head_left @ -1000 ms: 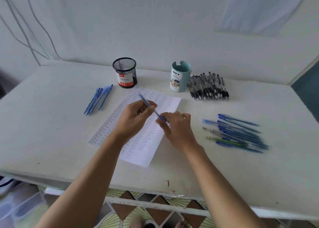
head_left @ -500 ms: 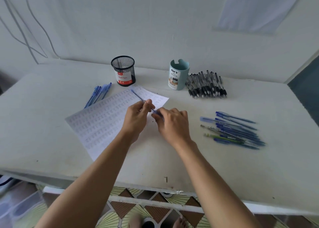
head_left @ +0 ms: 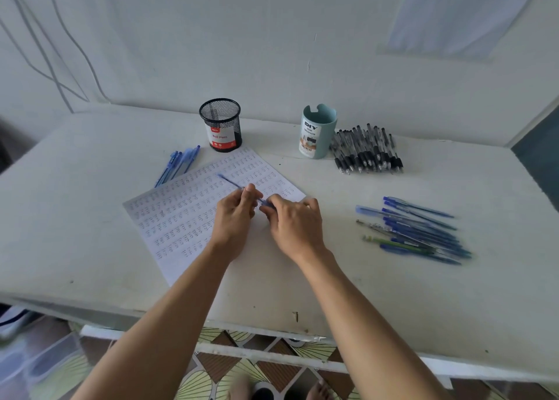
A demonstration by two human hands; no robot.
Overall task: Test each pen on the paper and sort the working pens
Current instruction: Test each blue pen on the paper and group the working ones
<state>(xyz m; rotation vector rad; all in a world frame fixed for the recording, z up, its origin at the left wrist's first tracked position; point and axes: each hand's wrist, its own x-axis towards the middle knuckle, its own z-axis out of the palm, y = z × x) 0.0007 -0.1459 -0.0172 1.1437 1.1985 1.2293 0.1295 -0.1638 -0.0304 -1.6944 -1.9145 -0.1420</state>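
A blue pen (head_left: 231, 183) is held over the printed paper (head_left: 181, 218) at the table's middle. My left hand (head_left: 234, 215) pinches the pen's middle and my right hand (head_left: 295, 222) grips its near end, which the fingers hide. The paper lies turned at an angle, its lower right part under my hands. Several blue pens (head_left: 178, 165) lie to the paper's upper left. A larger heap of blue pens (head_left: 414, 230) lies on the right. Several black pens (head_left: 367, 150) lie at the back right.
A black mesh pen cup (head_left: 220, 124) stands behind the paper. A teal desk organizer cup (head_left: 317, 131) stands beside the black pens. The white table (head_left: 75, 248) ends close to me, with patterned floor below. Cables run down the wall at the left.
The paper has swung round, its near end moving left across the table. Both hands stay on the blue pen and have drawn slightly closer together.
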